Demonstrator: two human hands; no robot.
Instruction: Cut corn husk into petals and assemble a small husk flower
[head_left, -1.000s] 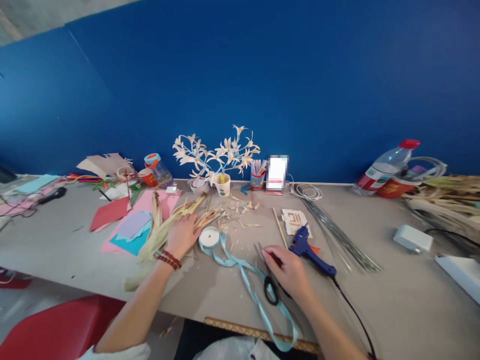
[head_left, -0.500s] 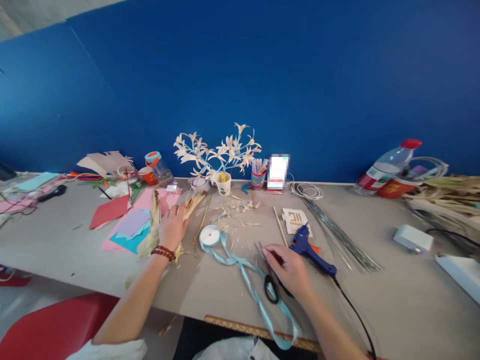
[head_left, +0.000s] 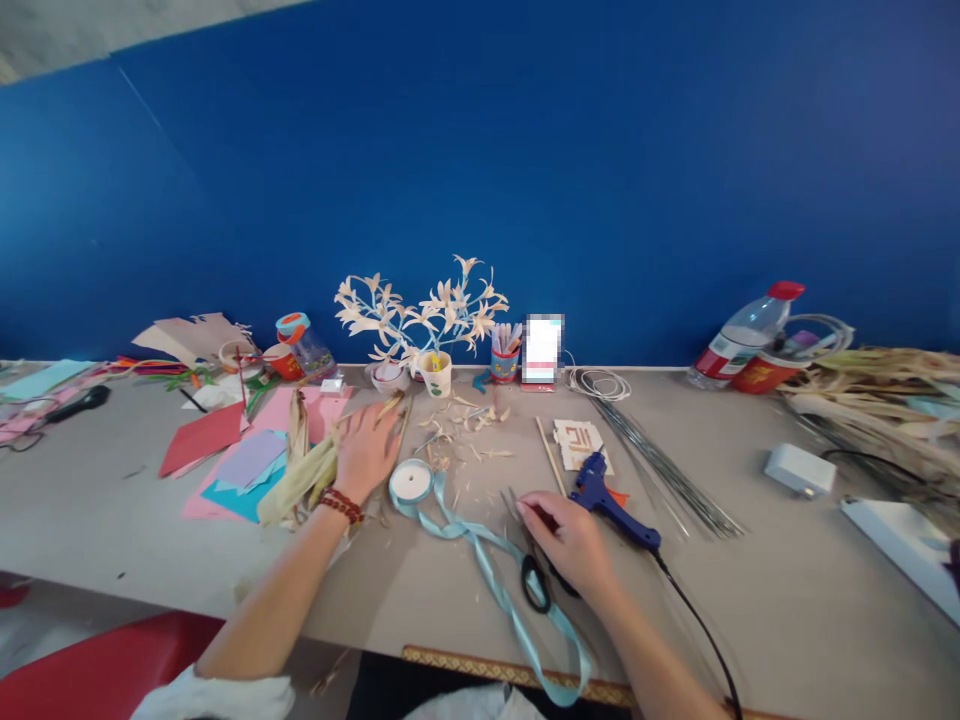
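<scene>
My left hand (head_left: pixel 366 450), with a red bead bracelet, lies open with fingers spread over dry corn husks (head_left: pixel 315 470). To its right sits a ribbon spool (head_left: pixel 412 481) with loose light-blue ribbon (head_left: pixel 487 560) trailing toward the front edge. My right hand (head_left: pixel 564 535) is closed over the black-handled scissors (head_left: pixel 535 584), its thumb and fingers pressed together; what they pinch, if anything, is hidden. A blue glue gun (head_left: pixel 615 510) lies just right of that hand. Husk scraps (head_left: pixel 465 425) are scattered between the hands and the cups.
Husk flowers stand in a paper cup (head_left: pixel 436 375), beside a pen cup (head_left: pixel 505 365) and a lit phone (head_left: pixel 541 348). Metal wires (head_left: pixel 675 470), a white adapter (head_left: pixel 800 468) and a bottle (head_left: pixel 742 340) lie to the right. Coloured paper (head_left: pixel 202 440) lies left; a red chair (head_left: pixel 105 670) is below.
My left hand has moved right and spread flat over the husks. The whole view has shifted slightly; my right hand stays by the scissors.
</scene>
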